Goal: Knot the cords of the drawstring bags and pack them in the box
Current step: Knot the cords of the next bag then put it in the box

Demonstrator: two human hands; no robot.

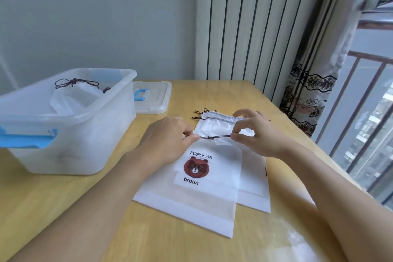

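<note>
**Inspector:** Your left hand (168, 136) pinches one end of the dark cord (214, 137), thumb and forefinger closed on it. Your right hand (253, 132) pinches the other end the same way, the remaining fingers arched above. The cord runs taut and level between them, with a small knot (210, 137) near its middle.

**Operator:** And the bag itself?

**Inspector:** The bag in hand (197, 189) lies flat on the wooden table (74, 198), white, printed with a brown bear face and the words "POPULAR" and "broun". Its top edge sits under the cord you hold. A second white bag (254, 193) lies beneath it, showing along the right side. A third bag (214, 122) lies just beyond your hands, its loose cord ends trailing to the left.

**Operator:** The box?

**Inspector:** The translucent plastic box (85, 134) stands to your left on the table, near the bags but apart from them, with a blue latch on its near end. One packed bag (74, 100) lies inside, its cord tied in a bow at the top. The box lid (153, 97), with a blue handle, lies flat behind the box. A striped curtain (244, 23) and a window railing (365, 112) stand to your right.
</note>
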